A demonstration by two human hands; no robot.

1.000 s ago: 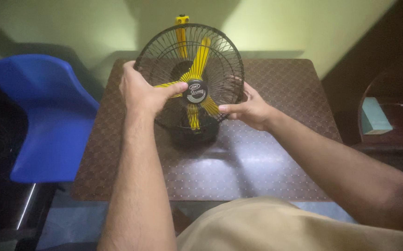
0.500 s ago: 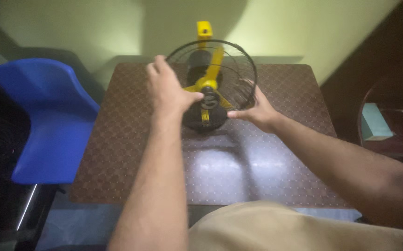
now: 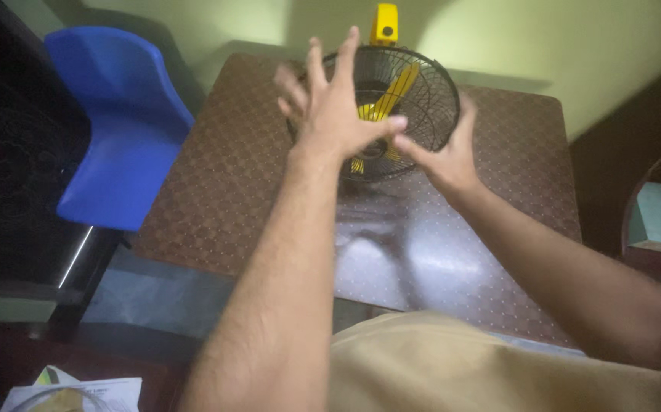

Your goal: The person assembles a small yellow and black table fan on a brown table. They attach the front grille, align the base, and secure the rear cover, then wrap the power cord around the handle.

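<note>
Head view: a small table fan (image 3: pixel 403 91) with a black wire cage and yellow blades stands on the far half of a brown patterned table (image 3: pixel 216 183), at about 12 o'clock from the person's body. Behind the cage, at its 12 o'clock, a yellow post (image 3: pixel 385 23) rises above the rim. The fan is tilted so that its face looks up and toward the camera.

The left hand (image 3: pixel 334 107) is at the cage's 9 o'clock side, fingers spread wide and apart, palm turned toward the wire front; it covers the left part of the cage. The picture is blurred there, so whether the palm touches the wires or hovers just in front of them cannot be told. Its thumb points toward 3 o'clock across the lower front of the cage.

The right hand (image 3: pixel 445 156) is at the cage's 4 o'clock, curled around the lower right rim, with the fingers lying up along the outer edge and the thumb reaching toward 9 o'clock under the front. It grasps the cage rim. The two thumbs come close together below the fan's centre.

A blue plastic chair (image 3: pixel 121 122) stands beside the table at 9 o'clock. At 7 o'clock, near the bottom edge, lie some white papers (image 3: pixel 71 393). At 3 o'clock, well apart from the table, a pale teal block (image 3: pixel 654 217) rests on a dark surface
</note>
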